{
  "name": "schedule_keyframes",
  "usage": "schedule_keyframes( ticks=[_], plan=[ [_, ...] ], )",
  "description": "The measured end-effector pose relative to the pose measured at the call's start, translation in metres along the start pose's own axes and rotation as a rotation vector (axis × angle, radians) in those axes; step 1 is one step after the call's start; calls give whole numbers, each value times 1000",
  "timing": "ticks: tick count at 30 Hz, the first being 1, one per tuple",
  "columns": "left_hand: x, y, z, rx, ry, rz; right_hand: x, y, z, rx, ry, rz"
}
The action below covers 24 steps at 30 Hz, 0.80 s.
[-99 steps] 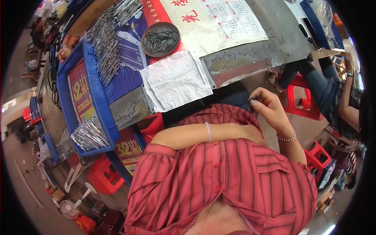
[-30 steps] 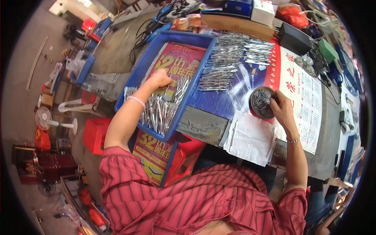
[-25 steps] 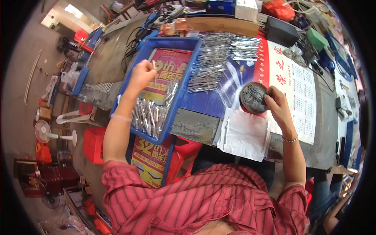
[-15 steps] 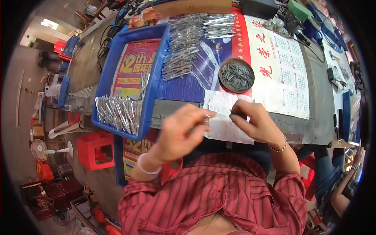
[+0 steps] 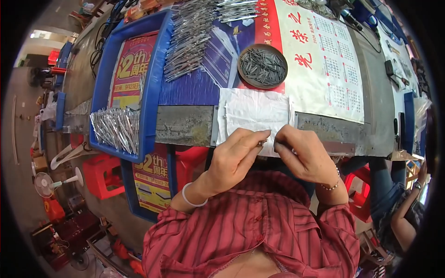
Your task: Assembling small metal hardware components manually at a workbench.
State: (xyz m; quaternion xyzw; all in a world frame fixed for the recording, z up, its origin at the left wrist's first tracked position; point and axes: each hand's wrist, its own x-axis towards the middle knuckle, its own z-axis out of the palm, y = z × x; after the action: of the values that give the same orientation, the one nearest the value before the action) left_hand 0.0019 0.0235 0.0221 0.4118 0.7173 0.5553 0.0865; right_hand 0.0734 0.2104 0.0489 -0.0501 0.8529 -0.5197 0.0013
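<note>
Close together over the near table edge, both hands are closed in a pinch. My left hand (image 5: 234, 157) grips a small shiny metal piece between thumb and fingertips; its full shape is hidden. My right hand (image 5: 306, 155) has thumb and forefinger pressed together just beside it, and what they hold, if anything, does not show. Behind them lies a wrinkled white cloth (image 5: 255, 111) at the table edge. Beyond the cloth stands a round brown dish (image 5: 240, 69) filled with thin dark metal pins (image 5: 264, 65).
Slim silver metal pieces (image 5: 190, 41) lie in rows at the back. At left, a blue tray (image 5: 155, 69) holds more silver pieces (image 5: 116, 129). A calendar sheet (image 5: 324, 60) covers the table's right. Red stools (image 5: 99, 176) and another blue tray (image 5: 127, 180) are below. Another person's arm (image 5: 405, 217) shows right.
My left hand has come in toward my right hand with the small metal piece, and both are now nearer my body. The whole view has shifted, moving the table up and left.
</note>
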Motion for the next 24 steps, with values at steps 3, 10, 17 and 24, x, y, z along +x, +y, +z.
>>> schedule_keyframes(
  ticks=[3, 10, 17, 24],
  plan=[
    [0, 3, 2, 8, -23, 55, 0, 1, 3, -54, -70, -25],
    [-8, -7, 5, 99, -6, 117, 0, 4, 6, 6, 95, -82],
    [-11, -5, 1, 12, -16, -26, -8, -2, 8, 318, 198, 91],
    [-12, -7, 0, -4, -7, -35, -3, -1, 13, 333, 197, 100]
  ],
)
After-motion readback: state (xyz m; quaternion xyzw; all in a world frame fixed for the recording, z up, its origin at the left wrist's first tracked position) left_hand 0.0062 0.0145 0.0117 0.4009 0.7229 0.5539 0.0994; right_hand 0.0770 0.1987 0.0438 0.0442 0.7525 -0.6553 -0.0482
